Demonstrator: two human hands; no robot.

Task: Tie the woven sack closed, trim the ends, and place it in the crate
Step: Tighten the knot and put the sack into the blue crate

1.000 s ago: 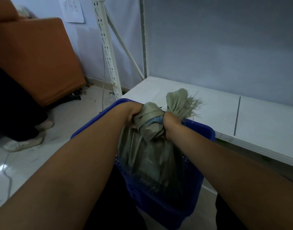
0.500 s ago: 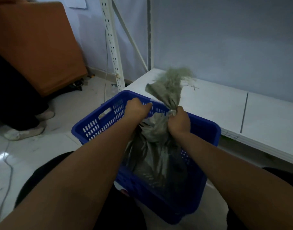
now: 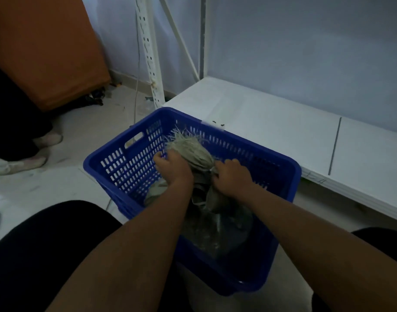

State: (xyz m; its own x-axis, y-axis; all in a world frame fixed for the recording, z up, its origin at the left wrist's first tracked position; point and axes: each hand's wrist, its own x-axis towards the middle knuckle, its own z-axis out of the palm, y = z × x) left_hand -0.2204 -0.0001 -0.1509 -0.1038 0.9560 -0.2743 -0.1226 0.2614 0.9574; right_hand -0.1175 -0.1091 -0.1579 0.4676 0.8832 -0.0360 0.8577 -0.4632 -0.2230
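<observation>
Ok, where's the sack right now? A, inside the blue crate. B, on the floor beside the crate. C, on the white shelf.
A: the sack is down between the walls of the crate, with the left hand and the right hand gripping it near its frayed top.

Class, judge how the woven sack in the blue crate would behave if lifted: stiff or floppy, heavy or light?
Probably floppy: the woven sack creases where the left hand and right hand grip it. Its frayed top splays loosely, so may shed threads. The rounded base suggests some weight.
</observation>
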